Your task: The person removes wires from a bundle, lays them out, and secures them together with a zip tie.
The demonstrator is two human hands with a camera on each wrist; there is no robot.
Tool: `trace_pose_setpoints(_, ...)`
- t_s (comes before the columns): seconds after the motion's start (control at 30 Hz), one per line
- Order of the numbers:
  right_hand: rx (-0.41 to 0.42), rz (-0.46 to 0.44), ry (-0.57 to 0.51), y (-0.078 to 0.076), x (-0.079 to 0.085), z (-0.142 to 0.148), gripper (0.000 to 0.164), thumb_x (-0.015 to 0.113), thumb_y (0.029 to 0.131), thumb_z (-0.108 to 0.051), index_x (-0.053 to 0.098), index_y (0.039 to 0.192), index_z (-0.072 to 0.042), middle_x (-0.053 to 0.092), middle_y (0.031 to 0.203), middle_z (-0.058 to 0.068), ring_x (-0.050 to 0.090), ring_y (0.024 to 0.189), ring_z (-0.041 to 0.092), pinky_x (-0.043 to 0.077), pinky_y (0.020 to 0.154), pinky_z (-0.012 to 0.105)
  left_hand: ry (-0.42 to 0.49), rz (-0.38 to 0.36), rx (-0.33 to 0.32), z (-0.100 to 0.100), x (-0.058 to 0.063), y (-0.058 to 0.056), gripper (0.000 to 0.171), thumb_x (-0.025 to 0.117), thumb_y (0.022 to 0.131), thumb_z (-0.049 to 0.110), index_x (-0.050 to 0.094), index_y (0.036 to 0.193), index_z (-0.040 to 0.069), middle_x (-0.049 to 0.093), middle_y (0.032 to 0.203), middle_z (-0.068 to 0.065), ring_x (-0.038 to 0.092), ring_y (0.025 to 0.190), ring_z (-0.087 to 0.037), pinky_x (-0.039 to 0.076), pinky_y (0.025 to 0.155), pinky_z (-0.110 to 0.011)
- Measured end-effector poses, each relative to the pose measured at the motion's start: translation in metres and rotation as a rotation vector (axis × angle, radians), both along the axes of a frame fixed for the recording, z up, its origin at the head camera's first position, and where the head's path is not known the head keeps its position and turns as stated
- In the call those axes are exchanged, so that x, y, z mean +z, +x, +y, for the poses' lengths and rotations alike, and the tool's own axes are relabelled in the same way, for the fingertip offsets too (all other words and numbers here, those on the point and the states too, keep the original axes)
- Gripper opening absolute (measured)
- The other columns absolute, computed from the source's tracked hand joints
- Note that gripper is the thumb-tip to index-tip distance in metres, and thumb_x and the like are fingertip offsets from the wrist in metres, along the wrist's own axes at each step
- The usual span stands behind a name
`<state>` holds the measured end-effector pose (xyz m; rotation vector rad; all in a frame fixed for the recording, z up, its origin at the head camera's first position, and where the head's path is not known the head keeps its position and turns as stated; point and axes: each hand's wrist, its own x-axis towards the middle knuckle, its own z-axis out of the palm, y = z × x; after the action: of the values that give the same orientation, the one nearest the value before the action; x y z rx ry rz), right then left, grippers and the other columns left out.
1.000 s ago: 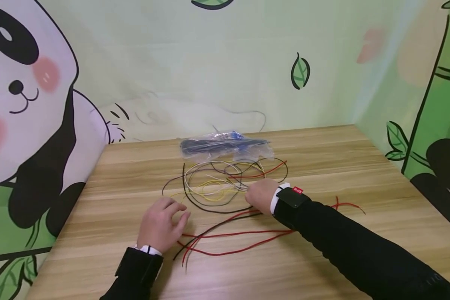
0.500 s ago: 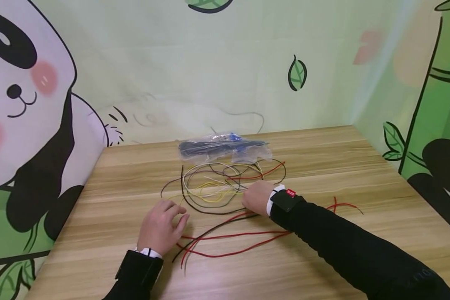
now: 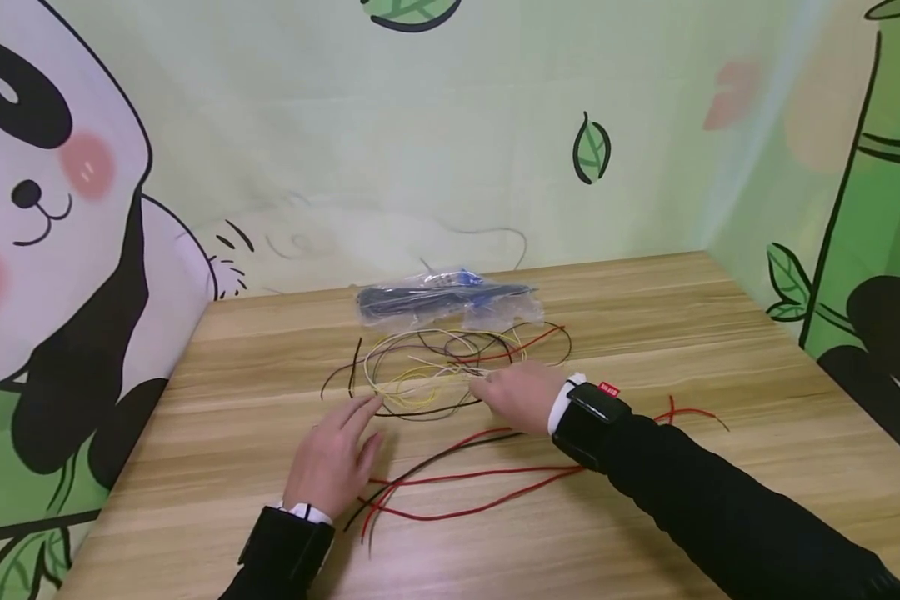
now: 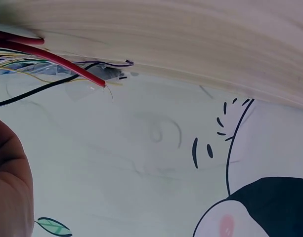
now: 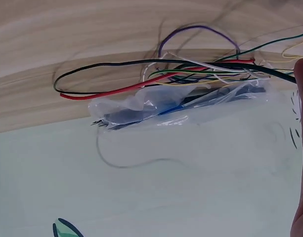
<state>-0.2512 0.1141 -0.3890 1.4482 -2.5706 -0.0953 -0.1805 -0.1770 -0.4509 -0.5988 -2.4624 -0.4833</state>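
Loose wires in several colours lie on the wooden table. My right hand (image 3: 519,393) is over the right side of the tangled yellow and white wires (image 3: 412,387), its fingers curled on a black wire (image 3: 427,412); the fingertips are partly hidden. The same dark wire (image 5: 272,71) runs to the hand in the right wrist view. My left hand (image 3: 335,458) reaches to the black wire's left bend, fingers fairly straight and thumb apart. Whether its fingertips touch the wire is hard to tell. In the left wrist view, a black wire (image 4: 37,91) passes just above this hand.
Red wires (image 3: 465,517) and another black wire (image 3: 427,458) lie nearer the front, between the forearms. A clear plastic bag (image 3: 446,300) with dark contents sits at the back, before a printed wall (image 3: 345,167). A red wire end (image 3: 701,411) shows beyond the right sleeve.
My left hand has moved forward and right, to the black wire, its fingers straightening. The black wire's left part has shifted left and its lower curve back. The right hand stays near the same spot.
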Motion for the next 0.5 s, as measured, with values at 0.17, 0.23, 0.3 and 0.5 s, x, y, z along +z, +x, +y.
trace_pose_setpoints(0.17, 0.005, -0.007, -0.039, 0.0034, -0.0043, 0.0029, 0.012, 0.066, 0.091, -0.003, 0.055, 0.089, -0.008, 0.056, 0.062, 0.000, 0.061, 0.054, 0.015, 0.047, 0.046, 0.031, -0.008, -0.015, -0.018, -0.0001, -0.0017, -0.0003, 0.041, 0.083, 0.080, -0.004, 0.073, 0.119, 0.005, 0.073, 0.109, -0.011, 0.070, 0.097, -0.030, 0.057, 0.081, -0.045)
trace_pose_setpoints(0.23, 0.012, -0.001, -0.068, 0.0037, -0.0048, 0.0041, 0.014, 0.065, 0.091, -0.003, 0.053, 0.087, -0.009, 0.050, 0.059, -0.003, 0.057, 0.050, 0.014, 0.044, 0.044, 0.030, -0.012, -0.026, -0.022, 0.0002, -0.0013, -0.0007, 0.037, 0.082, 0.080, -0.005, 0.074, 0.115, 0.004, 0.073, 0.109, -0.010, 0.070, 0.098, -0.030, 0.057, 0.082, -0.044)
trace_pose_setpoints(0.3, 0.019, 0.006, -0.095, 0.0044, -0.0049, 0.0046, 0.017, 0.066, 0.092, -0.003, 0.051, 0.086, -0.009, 0.047, 0.058, -0.004, 0.055, 0.049, 0.012, 0.042, 0.043, 0.029, -0.012, -0.036, -0.027, 0.0007, -0.0006, -0.0010, 0.036, 0.082, 0.081, -0.005, 0.074, 0.115, 0.003, 0.072, 0.112, -0.011, 0.069, 0.101, -0.030, 0.057, 0.085, -0.044)
trace_pose_setpoints(0.5, 0.003, -0.018, -0.142, 0.0078, -0.0051, 0.0048, 0.016, 0.066, 0.096, -0.006, 0.053, 0.087, -0.009, 0.044, 0.057, -0.006, 0.047, 0.046, 0.009, 0.038, 0.043, 0.026, -0.010, -0.060, -0.036, 0.0011, -0.0001, 0.0001, 0.028, 0.080, 0.082, -0.007, 0.075, 0.107, 0.004, 0.073, 0.100, -0.007, 0.071, 0.091, -0.026, 0.058, 0.077, -0.041)
